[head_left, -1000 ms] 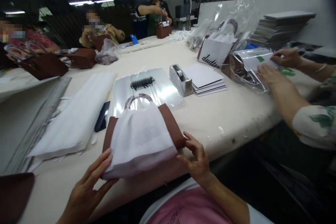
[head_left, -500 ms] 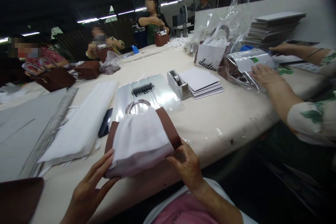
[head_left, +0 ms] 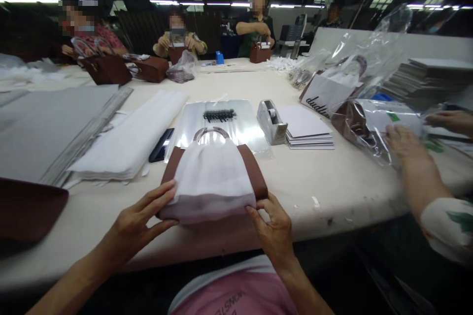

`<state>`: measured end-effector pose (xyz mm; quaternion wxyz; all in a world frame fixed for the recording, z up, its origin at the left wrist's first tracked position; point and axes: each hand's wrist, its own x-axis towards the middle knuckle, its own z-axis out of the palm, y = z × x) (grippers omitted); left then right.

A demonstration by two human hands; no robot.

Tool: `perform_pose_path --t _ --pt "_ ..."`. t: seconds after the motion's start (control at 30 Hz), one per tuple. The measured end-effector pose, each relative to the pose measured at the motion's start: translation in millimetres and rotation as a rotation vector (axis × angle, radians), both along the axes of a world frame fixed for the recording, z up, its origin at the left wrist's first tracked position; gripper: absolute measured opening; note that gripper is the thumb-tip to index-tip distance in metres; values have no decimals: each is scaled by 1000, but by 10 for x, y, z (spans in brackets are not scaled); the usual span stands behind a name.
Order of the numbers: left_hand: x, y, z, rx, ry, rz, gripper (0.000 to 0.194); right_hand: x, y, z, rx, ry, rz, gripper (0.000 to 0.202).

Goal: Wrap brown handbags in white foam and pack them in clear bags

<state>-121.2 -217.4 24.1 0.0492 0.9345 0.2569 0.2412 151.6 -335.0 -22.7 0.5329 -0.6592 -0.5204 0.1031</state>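
Head view: clamps the left grip (head_left: pixel 129 229) on the left end of the white-wrapped brown bag (head_left: pixel 212 172), holds its long axis crosswise near the front edge of the tabletop (head_left: pixel 303 182), and pinches the right end with the right grip (head_left: pixel 275 229), equally close.

Handbag (head_left: pixel 214 179): left of our tape dispenser (head_left: pixel 272 125), nearer us
Plastic sleeves (head_left: pixel 244 125): just left of it
Cards (head_left: pixel 305 123): just right of it
Table (head_left: pixel 291 177): under it
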Motion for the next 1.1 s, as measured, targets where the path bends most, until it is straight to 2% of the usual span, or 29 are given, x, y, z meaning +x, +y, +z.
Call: perform_pose_path --t 0.23,0.4,0.53,0.63,0.7,0.9,1.0,1.1 --pt "139 12 194 47 58 11 65 158 -45 -63 -67 138 35 17" --pt "183 71 275 -23 143 14 60 208 -9 -106 -77 160 5 20" --pt "272 105 336 -73 125 37 58 185 14 -277 -88 56 47 21" --pt "360 170 438 -118 105 24 56 195 31 -371 -115 -51 17 20" --pt "396 243 516 -147 106 19 57 233 58 -355 -118 -73 26 20" --pt "430 419 683 -217 140 24 63 412 143 -141 -138 -120 99 22" --pt "410 415 651 -256 89 -38 63 511 148 -233 -163 -110 99 23" --pt "332 310 474 -308 12 -108 60 581 108 -401 -222 -95 132 26"
